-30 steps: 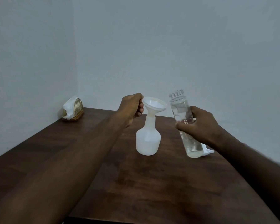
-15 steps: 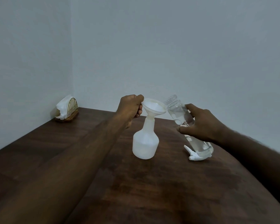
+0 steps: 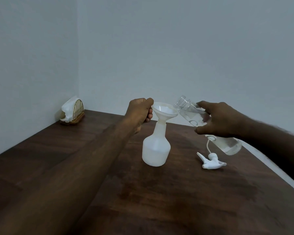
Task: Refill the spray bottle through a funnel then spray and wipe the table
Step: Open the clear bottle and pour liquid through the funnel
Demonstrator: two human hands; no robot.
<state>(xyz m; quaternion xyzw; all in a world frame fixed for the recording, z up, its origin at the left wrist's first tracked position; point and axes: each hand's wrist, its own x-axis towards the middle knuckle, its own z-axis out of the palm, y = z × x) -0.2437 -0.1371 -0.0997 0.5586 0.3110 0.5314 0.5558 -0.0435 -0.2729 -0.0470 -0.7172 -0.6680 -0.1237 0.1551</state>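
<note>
A white translucent spray bottle (image 3: pixel 156 150) stands uncapped on the dark wooden table (image 3: pixel 159 200), a white funnel (image 3: pixel 165 111) seated in its neck. My left hand (image 3: pixel 140 112) pinches the funnel's left rim. My right hand (image 3: pixel 219 120) grips a clear water bottle (image 3: pixel 231 145), uncapped and tilted left, its open mouth just above the funnel's right edge. No water stream is visible. The white spray trigger head (image 3: pixel 210 161) with its tube lies on the table to the right of the spray bottle.
A gold wire holder with white napkins (image 3: pixel 72 111) stands in the far left corner against the wall. Walls close the table's far and left sides. The table's right edge (image 3: pixel 270 164) runs diagonally past my right forearm.
The water bottle has lifted off the table and tilted left until its mouth reaches the funnel. This uncovered the trigger head behind it. My left hand stays on the funnel.
</note>
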